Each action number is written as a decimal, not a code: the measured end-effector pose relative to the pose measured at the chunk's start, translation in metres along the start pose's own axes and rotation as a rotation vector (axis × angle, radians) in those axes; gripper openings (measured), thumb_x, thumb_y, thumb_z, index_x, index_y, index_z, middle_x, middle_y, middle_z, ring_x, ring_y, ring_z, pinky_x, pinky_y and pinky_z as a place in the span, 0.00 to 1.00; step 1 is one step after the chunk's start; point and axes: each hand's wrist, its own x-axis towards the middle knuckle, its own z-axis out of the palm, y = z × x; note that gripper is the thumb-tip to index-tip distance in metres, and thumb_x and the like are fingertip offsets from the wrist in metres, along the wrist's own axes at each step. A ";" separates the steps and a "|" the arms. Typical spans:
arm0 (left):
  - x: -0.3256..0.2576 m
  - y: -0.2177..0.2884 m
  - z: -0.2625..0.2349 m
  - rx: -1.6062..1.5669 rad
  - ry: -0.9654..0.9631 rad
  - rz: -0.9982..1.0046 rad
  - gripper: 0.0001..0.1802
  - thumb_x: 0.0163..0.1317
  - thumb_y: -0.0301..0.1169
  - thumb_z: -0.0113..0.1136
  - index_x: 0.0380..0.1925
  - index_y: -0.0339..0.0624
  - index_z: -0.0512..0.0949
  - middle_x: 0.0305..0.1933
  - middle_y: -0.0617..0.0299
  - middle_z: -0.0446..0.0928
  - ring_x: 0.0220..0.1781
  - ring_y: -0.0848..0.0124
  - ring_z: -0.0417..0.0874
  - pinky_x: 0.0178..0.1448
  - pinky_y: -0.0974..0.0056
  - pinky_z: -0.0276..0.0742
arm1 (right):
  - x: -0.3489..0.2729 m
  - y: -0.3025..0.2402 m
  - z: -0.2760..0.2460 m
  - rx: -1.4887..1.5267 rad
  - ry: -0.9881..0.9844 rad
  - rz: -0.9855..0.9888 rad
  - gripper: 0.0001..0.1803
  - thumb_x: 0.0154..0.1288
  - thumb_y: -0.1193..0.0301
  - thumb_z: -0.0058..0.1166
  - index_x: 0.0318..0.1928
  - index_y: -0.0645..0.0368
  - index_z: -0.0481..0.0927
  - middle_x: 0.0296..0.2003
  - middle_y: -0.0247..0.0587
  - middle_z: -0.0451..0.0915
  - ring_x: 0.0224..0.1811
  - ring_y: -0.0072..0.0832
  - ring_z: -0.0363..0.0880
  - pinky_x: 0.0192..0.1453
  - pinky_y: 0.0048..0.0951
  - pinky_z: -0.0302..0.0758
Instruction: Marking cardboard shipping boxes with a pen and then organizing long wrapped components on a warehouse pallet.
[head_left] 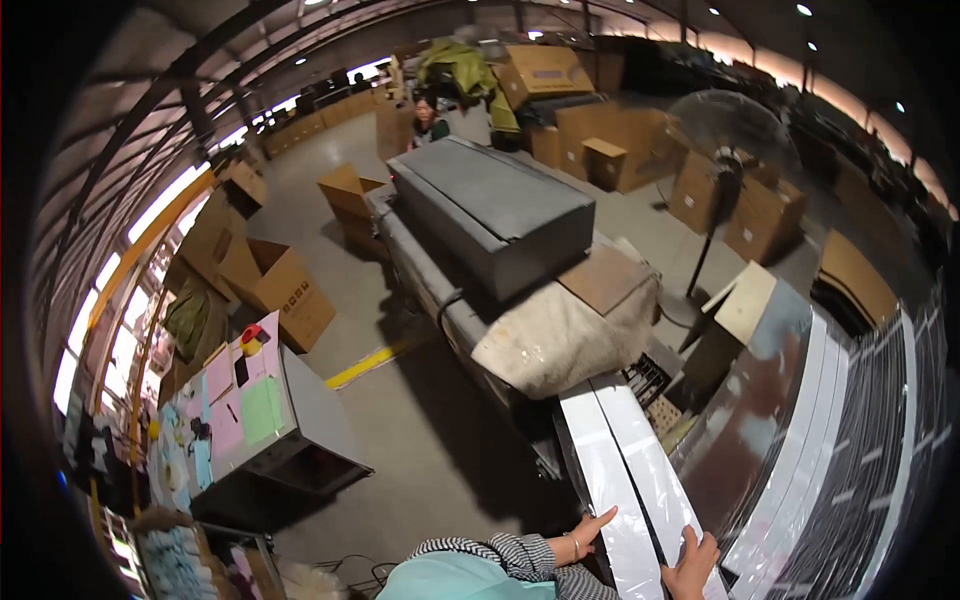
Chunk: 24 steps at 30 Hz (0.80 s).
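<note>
Pointing lengthwise toward the beige cloth [545,350], two long white strips [608,475].

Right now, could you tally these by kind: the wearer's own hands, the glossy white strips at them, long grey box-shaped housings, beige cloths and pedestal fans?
Hands (left hand, right hand): 2
Glossy white strips at the hands: 2
Grey box-shaped housing: 1
Beige cloth: 1
Pedestal fan: 1
Total: 7

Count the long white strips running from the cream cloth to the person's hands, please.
2: the left strip, by the left hand, and the right strip, by the right hand. More may be hidden beneath the cream cloth.
</note>
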 end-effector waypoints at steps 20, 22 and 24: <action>0.079 0.165 -0.054 -0.505 -0.115 0.270 0.26 0.70 0.44 0.54 0.65 0.48 0.70 0.62 0.54 0.76 0.63 0.51 0.77 0.63 0.38 0.77 | 0.217 -0.040 0.045 0.169 0.132 -0.227 0.29 0.53 0.62 0.68 0.56 0.55 0.79 0.61 0.65 0.67 0.62 0.61 0.65 0.65 0.60 0.62; 0.075 0.210 -0.040 -0.385 -0.072 0.381 0.33 0.69 0.52 0.57 0.67 0.49 0.65 0.60 0.53 0.75 0.62 0.52 0.78 0.55 0.45 0.83 | 0.249 -0.045 0.029 0.284 0.256 -0.168 0.30 0.57 0.65 0.65 0.60 0.59 0.76 0.64 0.59 0.68 0.66 0.54 0.65 0.70 0.58 0.61; 0.079 0.222 -0.042 -0.188 0.176 0.418 0.30 0.69 0.63 0.51 0.56 0.53 0.74 0.48 0.58 0.79 0.53 0.58 0.81 0.47 0.46 0.82 | 0.252 -0.031 0.000 0.338 0.374 -0.074 0.34 0.58 0.63 0.65 0.63 0.65 0.72 0.66 0.58 0.67 0.69 0.52 0.64 0.73 0.52 0.62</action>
